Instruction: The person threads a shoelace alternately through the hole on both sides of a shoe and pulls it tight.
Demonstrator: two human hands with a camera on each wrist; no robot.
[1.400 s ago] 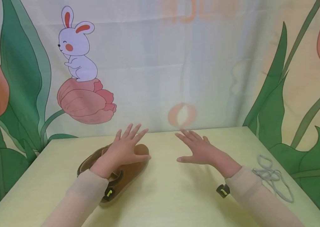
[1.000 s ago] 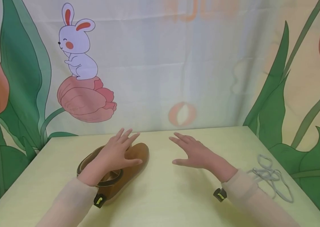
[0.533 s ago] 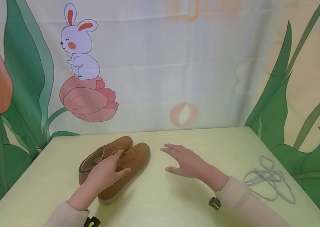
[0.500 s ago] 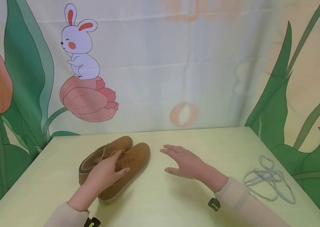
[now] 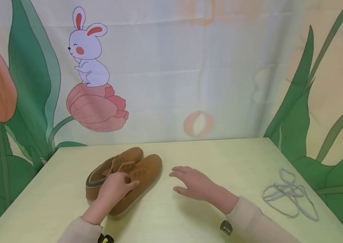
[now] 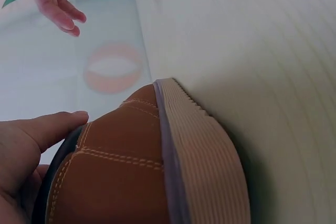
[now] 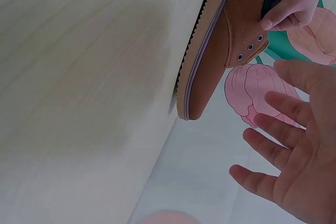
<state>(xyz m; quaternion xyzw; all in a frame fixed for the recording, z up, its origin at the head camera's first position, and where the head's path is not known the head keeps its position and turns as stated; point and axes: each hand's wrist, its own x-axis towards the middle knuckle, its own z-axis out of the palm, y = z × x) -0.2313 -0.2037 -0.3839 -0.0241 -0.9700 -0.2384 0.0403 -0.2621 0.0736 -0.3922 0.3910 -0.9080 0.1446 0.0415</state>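
A pair of brown leather shoes stands on the left part of the table, toes to the back right, eyelets without laces. My left hand [image 5: 115,187] grips the nearer shoe [image 5: 148,167] at its opening. Its thumb [image 6: 60,127] lies along the outside of the collar, and the other fingers curl over the edge, partly hidden. Behind it sits the other shoe [image 5: 93,190]. To the right of the toes my right hand [image 5: 194,184] hovers with fingers spread and relaxed, touching nothing. In the right wrist view its fingers [image 7: 278,127] hold nothing.
Pale grey shoelaces [image 5: 290,192] lie in loose loops at the right of the table [image 5: 165,216]. A cloth backdrop [image 5: 159,67] with a printed rabbit and tulips hangs behind the table's far edge.
My left hand has come down from above the shoes, drawn back and closed on the nearer shoe's collar. My right hand has lowered and moved slightly left. The shoes and laces stay put.
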